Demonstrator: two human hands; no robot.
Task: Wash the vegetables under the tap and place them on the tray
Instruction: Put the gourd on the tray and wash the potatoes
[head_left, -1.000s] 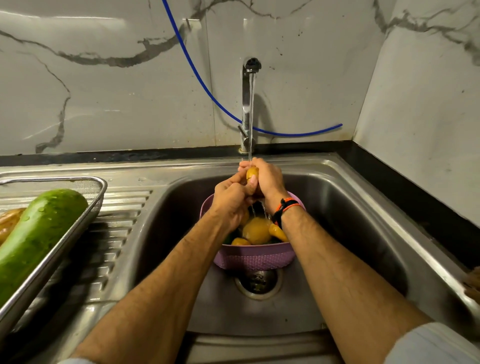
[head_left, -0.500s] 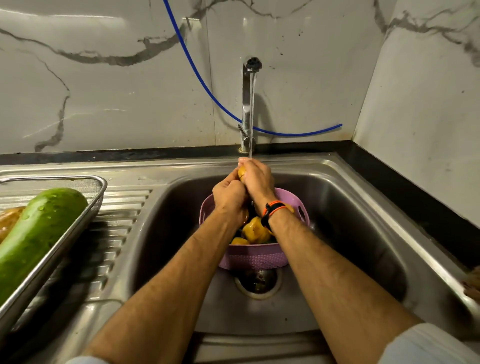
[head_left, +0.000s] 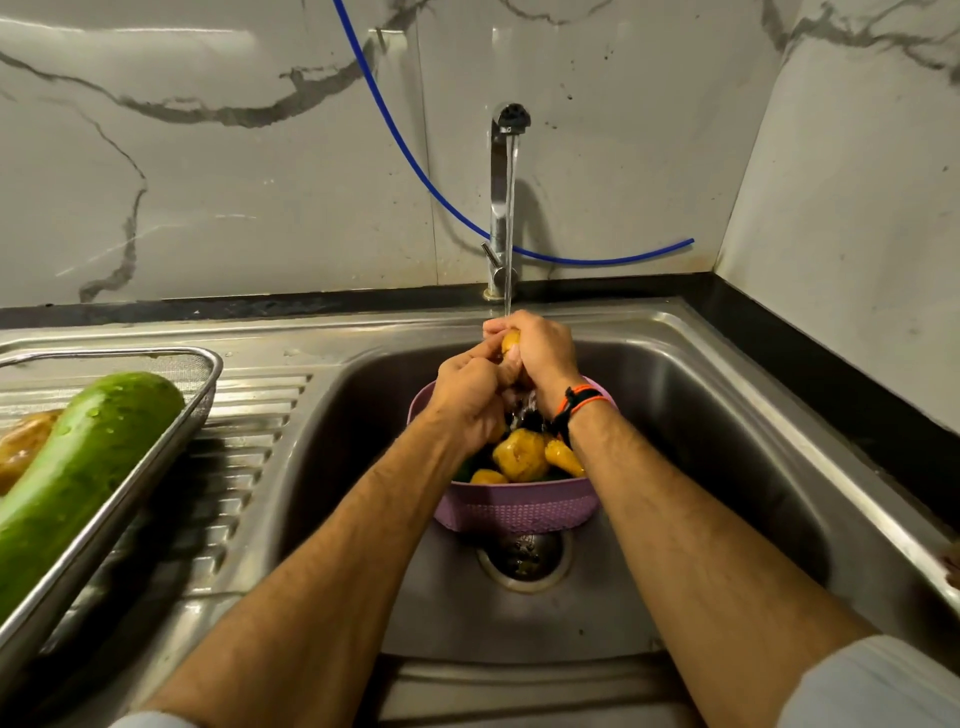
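Both hands are clasped together around one yellow vegetable (head_left: 511, 342) directly under the stream: the right hand (head_left: 540, 353) wraps over its top with only the yellow tip showing between the fingers, and the left hand (head_left: 470, 397) grips it from below and the near side. Compared with half a second ago the hands have barely shifted in place, though the right wrist has rolled a little so that the band (head_left: 574, 402) sits further to the right and more of the basket's contents show; a second ago the picture was much the same, so this reads as rubbing back and forth, not a move toward setting anything down. Water from the tap (head_left: 506, 171) falls onto the knuckles and splashes off below them. Beneath the hands the purple basket (head_left: 514, 509) sits in the sink (head_left: 727, 415) over the drain (head_left: 524, 558), with several more yellow pieces (head_left: 522, 457) waiting in it. Off to the left, on the ribbed draining board, the metal tray (head_left: 200, 387) already carries a large wet green gourd (head_left: 88, 457) and something brown behind it. By my reckoning the washing is partway done, with this piece and the basket's load yet to reach the tray.
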